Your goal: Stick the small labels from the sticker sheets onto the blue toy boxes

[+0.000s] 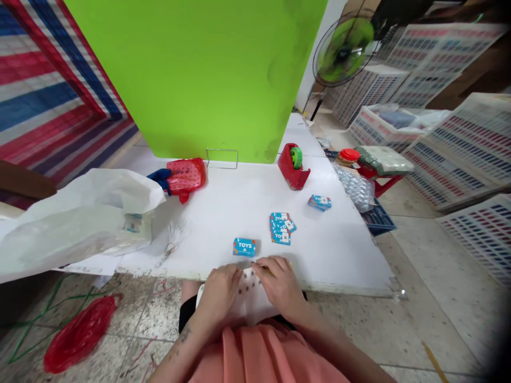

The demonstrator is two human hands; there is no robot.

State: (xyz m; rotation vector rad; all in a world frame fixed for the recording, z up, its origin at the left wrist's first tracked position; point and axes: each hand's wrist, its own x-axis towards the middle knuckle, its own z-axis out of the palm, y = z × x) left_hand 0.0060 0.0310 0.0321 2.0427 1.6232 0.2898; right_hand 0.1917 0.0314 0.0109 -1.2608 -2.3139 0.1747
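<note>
My left hand (pixel 224 287) and my right hand (pixel 277 281) are close together at the table's front edge, fingers bent and pressed together. Between them a white sheet with small dark squares (pixel 249 290) hangs over my lap, and each hand pinches its upper edge. Just beyond my hands lies a blue "TOYS" card stack (pixel 244 247). A spread pile of similar cards (pixel 280 236) is to its right, and another small stack (pixel 320 202) sits farther back on the right. My fingertips hide part of the sheet's top edge.
The white table (pixel 235 205) holds a red tape dispenser (pixel 290 173), a red bag (pixel 187 175), a wire stand (pixel 222 166) and thin ties (pixel 171 246). A large whitish plastic bag (pixel 88 213) covers the left side. A green board (pixel 207 80) stands behind; crates (pixel 475 149) are at right.
</note>
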